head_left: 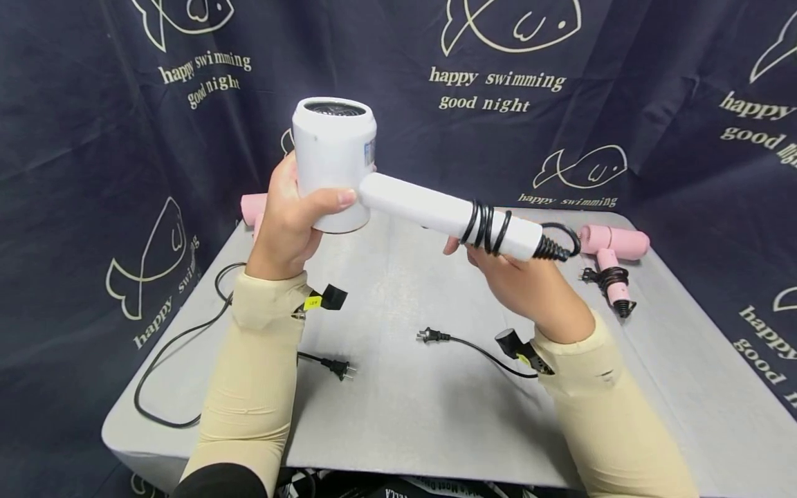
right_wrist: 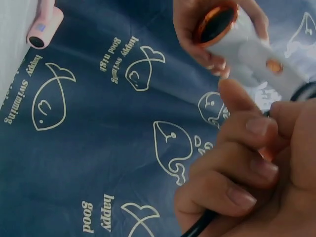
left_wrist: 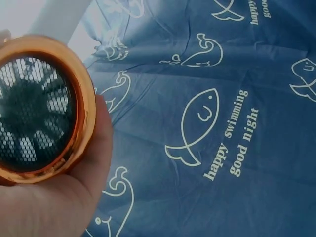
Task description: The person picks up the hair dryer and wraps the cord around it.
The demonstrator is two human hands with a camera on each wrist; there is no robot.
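A white hair dryer (head_left: 330, 155) is held up above the table, its handle slanting down to the right. My left hand (head_left: 286, 214) grips the barrel, thumb across its near side. In the left wrist view the orange-rimmed grille (left_wrist: 86, 103) of one end shows. Several turns of black power cord (right_wrist: 199, 224) wrap the lower handle. Behind that handle end is my right hand (head_left: 526, 287); in the right wrist view its fingers curl round the cord, which comes out below them. A two-pin plug (head_left: 441, 336) on a black lead hangs in front of my right wrist.
A pink hair dryer (head_left: 616, 242) with its cord wound round the handle lies at the table's right edge. Another pink hair dryer (head_left: 252, 207) is partly hidden behind my left hand. A loose cord (head_left: 142, 387) and a plug (head_left: 338, 367) lie at the left. Dark blue printed curtains surround the grey table (head_left: 386, 415).
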